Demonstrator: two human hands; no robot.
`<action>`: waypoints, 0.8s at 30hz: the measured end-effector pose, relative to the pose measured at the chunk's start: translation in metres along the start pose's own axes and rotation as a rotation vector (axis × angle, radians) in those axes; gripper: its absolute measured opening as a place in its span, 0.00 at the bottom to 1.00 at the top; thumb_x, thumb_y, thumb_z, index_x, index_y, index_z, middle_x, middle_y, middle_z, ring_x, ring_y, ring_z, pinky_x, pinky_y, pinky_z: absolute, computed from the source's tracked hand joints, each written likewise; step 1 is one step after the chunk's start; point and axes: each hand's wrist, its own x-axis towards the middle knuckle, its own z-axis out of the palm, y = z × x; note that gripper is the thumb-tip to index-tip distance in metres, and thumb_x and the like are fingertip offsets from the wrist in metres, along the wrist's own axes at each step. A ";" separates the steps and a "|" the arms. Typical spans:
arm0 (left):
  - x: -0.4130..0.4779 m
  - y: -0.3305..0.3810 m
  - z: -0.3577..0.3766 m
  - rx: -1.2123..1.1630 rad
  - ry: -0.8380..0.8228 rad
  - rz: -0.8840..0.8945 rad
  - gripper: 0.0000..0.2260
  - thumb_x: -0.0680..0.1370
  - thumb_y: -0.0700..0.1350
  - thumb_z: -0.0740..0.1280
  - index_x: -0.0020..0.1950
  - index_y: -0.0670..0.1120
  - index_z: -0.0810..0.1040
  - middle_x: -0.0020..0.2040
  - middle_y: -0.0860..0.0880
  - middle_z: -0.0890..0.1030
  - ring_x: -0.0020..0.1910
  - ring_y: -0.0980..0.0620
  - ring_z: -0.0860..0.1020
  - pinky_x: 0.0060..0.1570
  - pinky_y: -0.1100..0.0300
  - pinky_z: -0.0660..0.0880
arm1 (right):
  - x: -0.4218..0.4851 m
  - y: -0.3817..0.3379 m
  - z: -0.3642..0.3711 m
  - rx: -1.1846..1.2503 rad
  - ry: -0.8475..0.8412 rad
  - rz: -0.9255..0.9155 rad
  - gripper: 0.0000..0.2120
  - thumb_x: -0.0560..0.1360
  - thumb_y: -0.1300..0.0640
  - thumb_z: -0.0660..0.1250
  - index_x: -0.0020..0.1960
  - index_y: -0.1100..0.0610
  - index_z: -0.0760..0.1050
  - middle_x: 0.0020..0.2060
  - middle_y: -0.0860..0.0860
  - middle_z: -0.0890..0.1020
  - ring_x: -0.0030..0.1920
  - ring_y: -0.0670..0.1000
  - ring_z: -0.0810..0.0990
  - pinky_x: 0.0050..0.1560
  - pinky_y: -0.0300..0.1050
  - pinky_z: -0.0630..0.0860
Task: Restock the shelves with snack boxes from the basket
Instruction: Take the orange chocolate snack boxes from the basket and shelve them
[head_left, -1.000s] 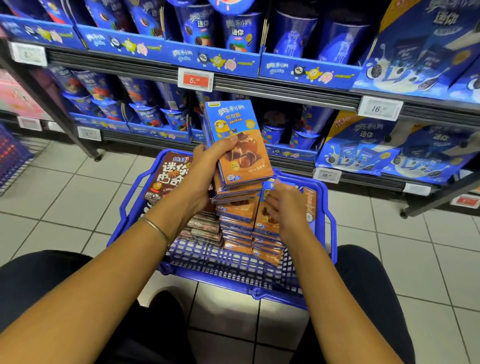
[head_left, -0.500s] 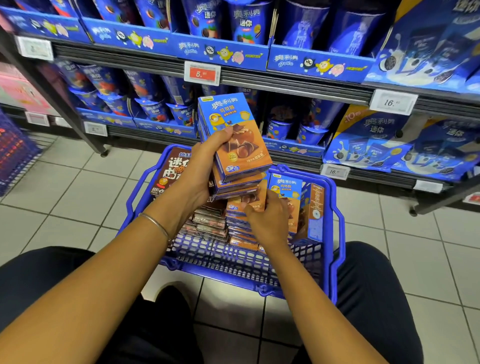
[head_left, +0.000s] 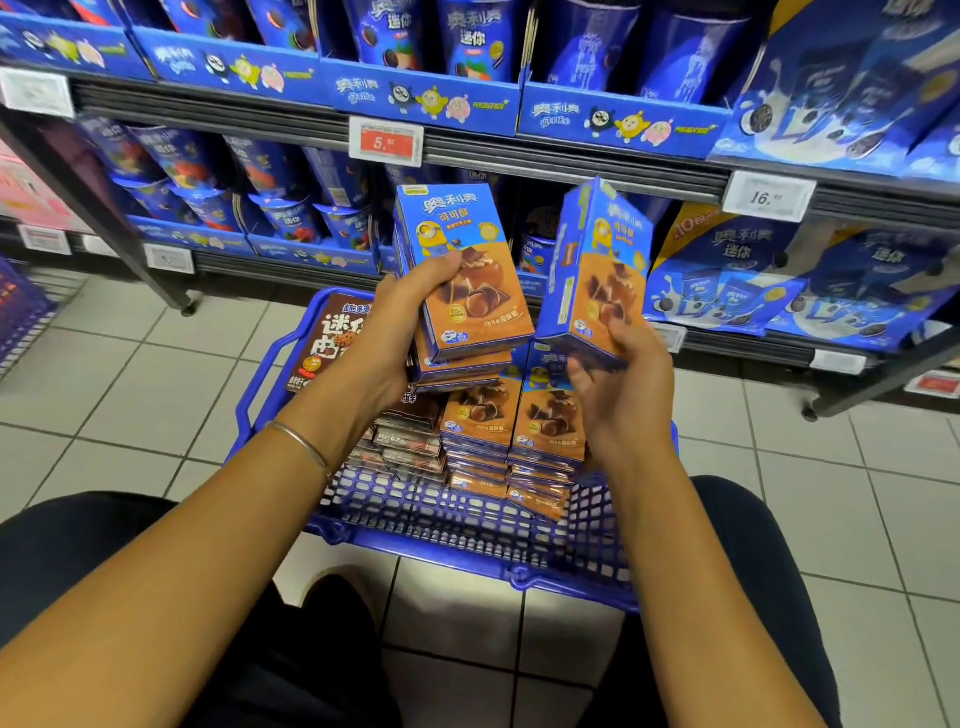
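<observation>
A blue plastic basket (head_left: 467, 525) stands on the floor between my knees, holding stacks of blue-and-orange snack boxes (head_left: 514, 415) and brown boxes (head_left: 405, 441). My left hand (head_left: 395, 322) grips a small stack of the blue-and-orange boxes (head_left: 467, 270) above the basket, thumb across the top one. My right hand (head_left: 618, 384) holds another such box or two (head_left: 597, 270) upright by the lower end, just right of the stack. The shelves (head_left: 519, 156) rise right behind the basket.
The shelves carry blue cookie cups (head_left: 291, 218) on the left and large blue multipacks (head_left: 779, 280) on the right, with price tags (head_left: 385, 141) on the rails. White floor tiles lie around the basket. A black shelf leg (head_left: 171, 291) stands left.
My right hand has lifted boxes out of the basket and raised them beside the stack in my left hand. The view has drawn closer to the shelves.
</observation>
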 end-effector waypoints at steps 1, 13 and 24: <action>0.001 -0.001 0.000 0.006 -0.006 -0.005 0.29 0.80 0.52 0.73 0.77 0.43 0.71 0.64 0.41 0.85 0.64 0.37 0.83 0.67 0.35 0.78 | -0.003 -0.005 0.004 0.025 -0.060 0.001 0.15 0.76 0.61 0.65 0.63 0.57 0.74 0.48 0.53 0.84 0.45 0.51 0.84 0.44 0.45 0.80; 0.006 -0.012 0.002 0.154 -0.114 0.074 0.35 0.76 0.61 0.75 0.78 0.48 0.72 0.67 0.44 0.84 0.63 0.41 0.84 0.68 0.40 0.78 | -0.006 -0.011 0.025 -0.264 -0.261 -0.005 0.11 0.73 0.49 0.68 0.55 0.51 0.77 0.43 0.48 0.86 0.42 0.47 0.85 0.37 0.44 0.80; 0.021 -0.021 -0.013 -0.002 -0.132 -0.021 0.32 0.79 0.62 0.71 0.78 0.47 0.74 0.70 0.41 0.82 0.68 0.38 0.81 0.70 0.37 0.75 | 0.004 0.004 0.043 -0.408 -0.254 0.077 0.13 0.78 0.49 0.68 0.53 0.58 0.81 0.45 0.55 0.85 0.46 0.58 0.83 0.51 0.68 0.77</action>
